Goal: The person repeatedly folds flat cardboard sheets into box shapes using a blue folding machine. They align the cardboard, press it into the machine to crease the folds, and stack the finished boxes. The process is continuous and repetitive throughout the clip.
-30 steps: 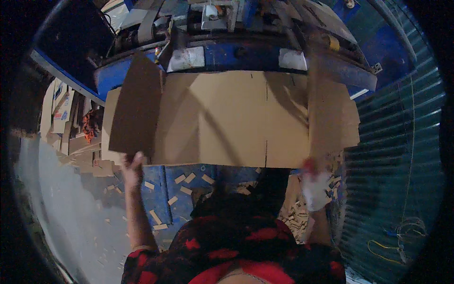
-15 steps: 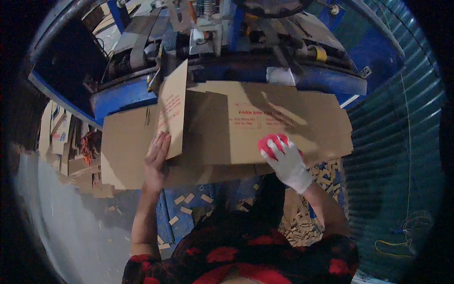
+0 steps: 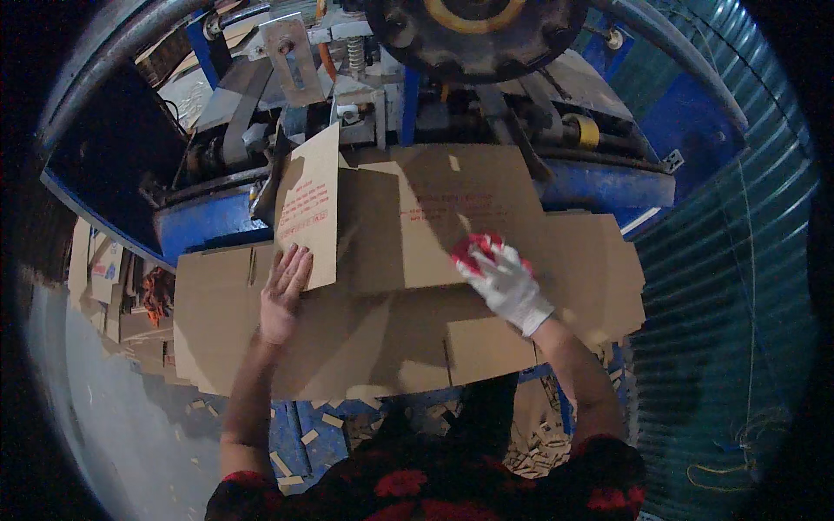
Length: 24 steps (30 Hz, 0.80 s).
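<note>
A: Head view, item one?
B: Cardboard sheet (image 3: 391, 321), flat on the blue machine (image 3: 608, 187), long axis left to right, one flap (image 3: 310, 208) raised.
A: Hands?
B: Bare left hand (image 3: 282, 295) open, flat at the flap's base; gloved right hand (image 3: 499, 278) open, pressing the sheet.

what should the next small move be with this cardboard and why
Probably press the raised flap down flat. The bare left hand rests at its lower edge while it stands tilted up, and the gloved right hand already pins the folded cardboard sheet on the blue machine.
</note>
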Each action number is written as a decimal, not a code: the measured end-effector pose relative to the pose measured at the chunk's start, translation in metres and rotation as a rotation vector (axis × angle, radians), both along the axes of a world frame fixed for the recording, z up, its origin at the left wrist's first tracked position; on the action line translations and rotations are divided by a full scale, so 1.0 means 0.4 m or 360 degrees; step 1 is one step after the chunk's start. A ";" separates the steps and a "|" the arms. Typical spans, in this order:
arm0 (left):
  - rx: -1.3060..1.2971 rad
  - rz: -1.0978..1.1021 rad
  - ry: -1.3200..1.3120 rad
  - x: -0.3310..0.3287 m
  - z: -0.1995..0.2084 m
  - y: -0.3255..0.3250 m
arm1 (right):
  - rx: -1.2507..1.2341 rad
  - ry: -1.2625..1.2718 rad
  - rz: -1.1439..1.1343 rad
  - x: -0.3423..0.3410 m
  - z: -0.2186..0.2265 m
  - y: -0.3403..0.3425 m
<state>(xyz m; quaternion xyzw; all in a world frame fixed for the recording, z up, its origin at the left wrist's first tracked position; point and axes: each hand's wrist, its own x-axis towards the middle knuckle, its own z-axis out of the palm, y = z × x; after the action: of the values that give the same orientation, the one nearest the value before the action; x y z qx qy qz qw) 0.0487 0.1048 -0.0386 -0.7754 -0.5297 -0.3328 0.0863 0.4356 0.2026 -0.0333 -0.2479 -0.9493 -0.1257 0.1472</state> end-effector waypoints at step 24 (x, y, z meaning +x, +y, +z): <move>-0.0756 0.1886 -0.0057 -0.274 -0.104 -0.459 | -0.0212 0.0203 -0.1287 0.283 -0.034 -0.236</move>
<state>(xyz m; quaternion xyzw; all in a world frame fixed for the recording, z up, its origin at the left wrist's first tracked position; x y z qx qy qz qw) -0.0611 -0.0788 -0.0802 -0.3432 -0.9294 -0.1150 0.0726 0.5489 0.1083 -0.0468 -0.6171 -0.7704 -0.0961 0.1281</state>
